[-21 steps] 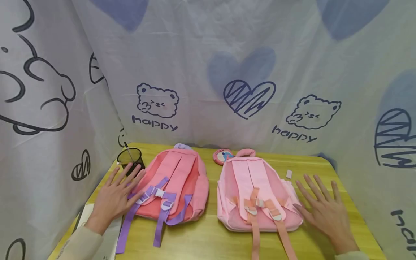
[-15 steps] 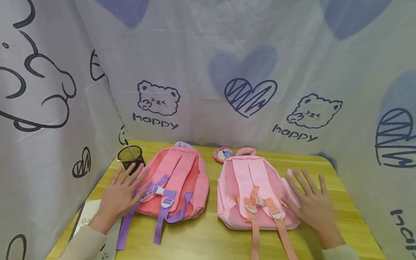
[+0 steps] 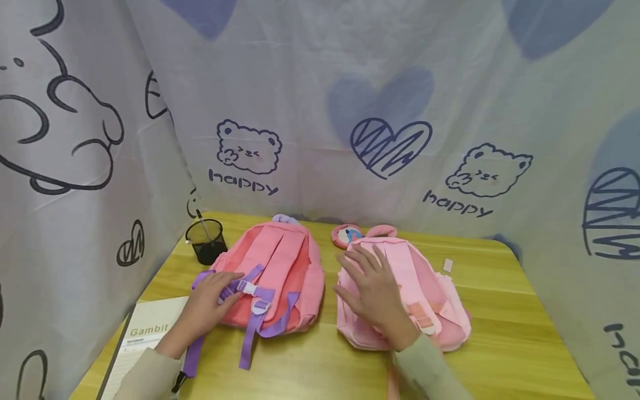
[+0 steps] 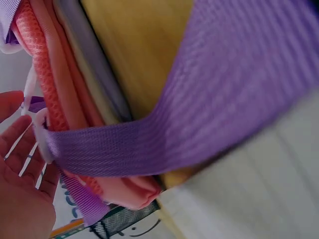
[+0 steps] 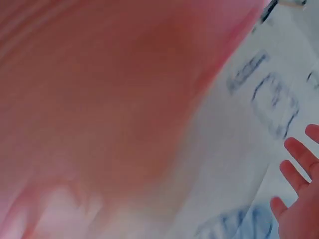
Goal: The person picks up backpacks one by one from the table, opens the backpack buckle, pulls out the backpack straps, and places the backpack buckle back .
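Observation:
In the head view, a coral-pink backpack point(image 3: 312, 278) lies straps-up on the left of the table, with purple webbing straps point(image 3: 247, 344) and white buckles. Its lower left side is where my left hand point(image 3: 212, 297) rests, over the purple webbing. The left wrist view shows my loosely extended fingers point(image 4: 22, 152) beside a strap's white buckle. A light-pink backpack point(image 3: 425, 272) with peach straps lies straps-up on the right. Over its left half my right hand point(image 3: 375, 291) is spread, hiding part of the straps. In the right wrist view, its fingers point(image 5: 299, 152) are extended and apart.
A black mesh pen cup point(image 3: 210, 250) stands at the back left. In front of it, a notebook point(image 3: 145, 333) lies at the table's left edge. Behind the backpacks sits a round pink piece point(image 3: 345, 236) with a picture. Printed curtains point(image 3: 310, 183) enclose the yellow wooden table point(image 3: 510, 311).
My right hand has moved left from the light-pink backpack's right side to over its left half. My left hand has shifted right and down onto the coral-pink backpack's purple strap.

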The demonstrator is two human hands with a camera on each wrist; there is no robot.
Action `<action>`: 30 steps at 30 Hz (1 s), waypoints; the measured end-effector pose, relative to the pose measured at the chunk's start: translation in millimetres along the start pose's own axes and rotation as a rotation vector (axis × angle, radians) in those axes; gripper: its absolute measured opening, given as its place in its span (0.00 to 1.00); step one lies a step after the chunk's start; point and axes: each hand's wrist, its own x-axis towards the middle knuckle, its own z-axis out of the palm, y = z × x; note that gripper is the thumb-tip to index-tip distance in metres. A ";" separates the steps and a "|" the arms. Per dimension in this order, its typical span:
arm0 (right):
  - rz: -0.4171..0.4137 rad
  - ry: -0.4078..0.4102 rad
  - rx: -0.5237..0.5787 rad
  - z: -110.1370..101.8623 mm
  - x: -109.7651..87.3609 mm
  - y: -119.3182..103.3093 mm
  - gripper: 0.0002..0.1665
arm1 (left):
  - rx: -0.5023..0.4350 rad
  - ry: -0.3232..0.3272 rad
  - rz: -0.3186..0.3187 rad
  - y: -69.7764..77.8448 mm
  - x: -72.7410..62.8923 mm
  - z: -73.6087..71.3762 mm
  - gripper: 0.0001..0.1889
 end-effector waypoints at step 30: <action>0.158 -0.427 0.255 117.6 64.3 -119.5 0.24 | -0.206 -0.017 -0.034 -9.1 9.9 11.4 0.13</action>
